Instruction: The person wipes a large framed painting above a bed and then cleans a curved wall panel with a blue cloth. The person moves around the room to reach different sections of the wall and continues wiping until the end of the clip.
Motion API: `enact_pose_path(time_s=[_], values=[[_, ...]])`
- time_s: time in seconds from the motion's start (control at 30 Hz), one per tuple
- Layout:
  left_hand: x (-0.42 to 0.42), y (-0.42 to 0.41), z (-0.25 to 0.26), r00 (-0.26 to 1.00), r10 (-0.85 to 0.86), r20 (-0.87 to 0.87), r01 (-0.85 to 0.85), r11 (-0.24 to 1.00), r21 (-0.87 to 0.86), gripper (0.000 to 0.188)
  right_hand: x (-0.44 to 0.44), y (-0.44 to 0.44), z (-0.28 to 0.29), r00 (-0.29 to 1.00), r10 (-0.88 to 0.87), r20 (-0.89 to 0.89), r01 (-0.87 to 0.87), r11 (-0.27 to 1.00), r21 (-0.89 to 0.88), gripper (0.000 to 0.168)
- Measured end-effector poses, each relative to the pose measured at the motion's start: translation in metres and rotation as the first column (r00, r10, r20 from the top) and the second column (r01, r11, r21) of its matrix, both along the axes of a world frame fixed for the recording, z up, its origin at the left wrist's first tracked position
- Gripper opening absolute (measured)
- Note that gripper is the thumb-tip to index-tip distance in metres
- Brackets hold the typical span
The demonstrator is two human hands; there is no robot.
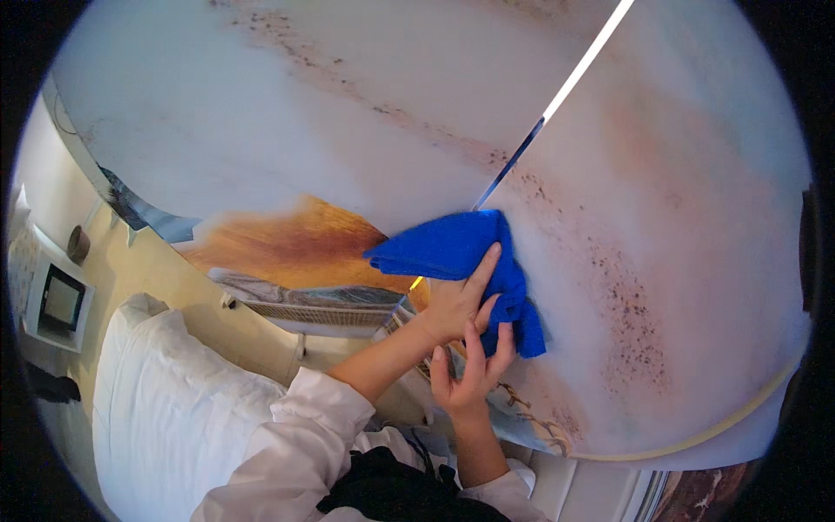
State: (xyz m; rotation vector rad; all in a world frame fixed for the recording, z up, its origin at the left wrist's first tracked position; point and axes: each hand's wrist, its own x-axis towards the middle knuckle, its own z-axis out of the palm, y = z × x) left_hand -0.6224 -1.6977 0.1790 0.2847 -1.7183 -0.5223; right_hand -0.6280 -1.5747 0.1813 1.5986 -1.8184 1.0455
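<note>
A folded blue cloth (450, 245) lies against a large smooth panel (404, 130) printed with a pale, marble-like pattern, across a narrow shiny strip (522, 153). My left hand (456, 307) is on the cloth, one finger extended over it and part of the hand hidden by its folds. Just below, my right hand (473, 375) has its fingers spread and raised; its fingertips are at the cloth's lower folds and the other hand. Whether they touch the cloth firmly cannot be told. Both arms wear white sleeves, the left one pushed up the forearm.
A bed or seat with white bedding (163, 404) stands at lower left. Beyond it are a white-framed screen-like object (62, 300) and a small round container (78, 245) near the pale floor (147, 274). The panel's curved yellowish edge (704, 434) runs along the lower right.
</note>
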Motion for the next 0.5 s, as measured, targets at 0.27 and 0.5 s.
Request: enact_pose_path(time_s=[0.27,0.5], values=[[0.021,-0.014,-0.034,0.978,0.128,0.167,-0.12,0.991,-0.059,0.064,0.005,-0.01,-0.016,0.988,0.092,0.124,-0.104,0.99,0.091,0.056],[0.115,-0.055,-0.082,0.821,0.483,0.304,-0.484,0.872,-0.076,0.064,0.031,-0.08,-0.043,0.876,0.274,0.396,-0.325,0.944,0.064,0.061]])
